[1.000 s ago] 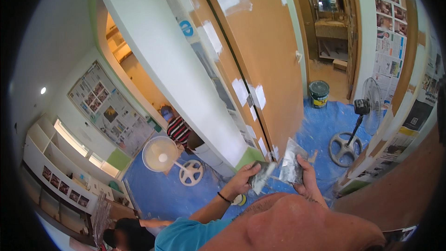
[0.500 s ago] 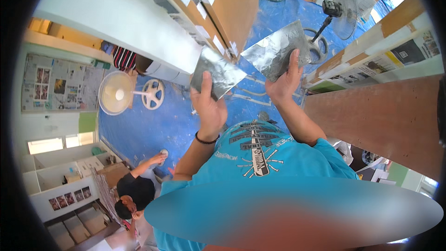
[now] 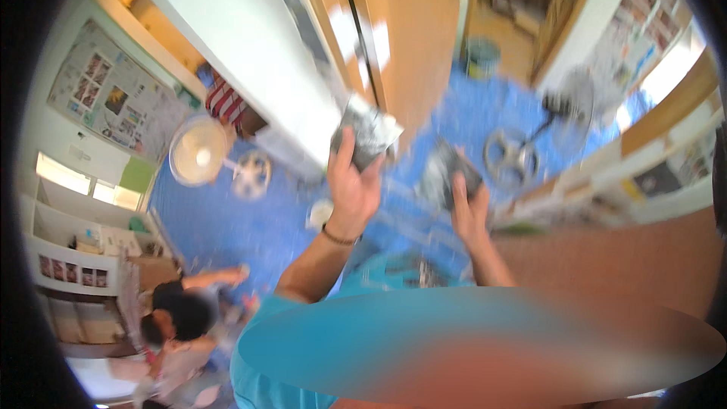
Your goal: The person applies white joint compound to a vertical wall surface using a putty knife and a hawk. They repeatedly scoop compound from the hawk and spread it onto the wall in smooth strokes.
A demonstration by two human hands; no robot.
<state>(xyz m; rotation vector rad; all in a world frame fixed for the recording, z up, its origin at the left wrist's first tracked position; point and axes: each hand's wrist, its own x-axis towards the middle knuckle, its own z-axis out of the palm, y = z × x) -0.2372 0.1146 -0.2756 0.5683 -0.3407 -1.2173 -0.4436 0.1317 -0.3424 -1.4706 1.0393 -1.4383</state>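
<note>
My left hand point(image 3: 354, 193) is closed around a square metal plastering blade point(image 3: 363, 135), thumb lying on its face. A pale, whitish patch shows along that blade's far right edge; I cannot tell whether it is putty or glare. To the right, and a little nearer to me, my right hand point(image 3: 471, 216) grips a second metal plastering blade point(image 3: 441, 174), its surface grey with dark and light smears. The two blades are apart from each other. Motion blurs both, the right one more.
Blue sheeting point(image 3: 219, 235) covers the floor. Fans stand at left point(image 3: 201, 155) and right point(image 3: 568, 110). A bucket point(image 3: 482, 59) is at the far doorway. A white wall edge point(image 3: 235, 38) and wooden door point(image 3: 420, 38) rise ahead. Another person point(image 3: 185, 314) is low at left.
The view has swung, so the surroundings sit differently. Both blades are tilted more edge-on; the right hand has come nearer and lower. Both hands keep hold of their blades.
</note>
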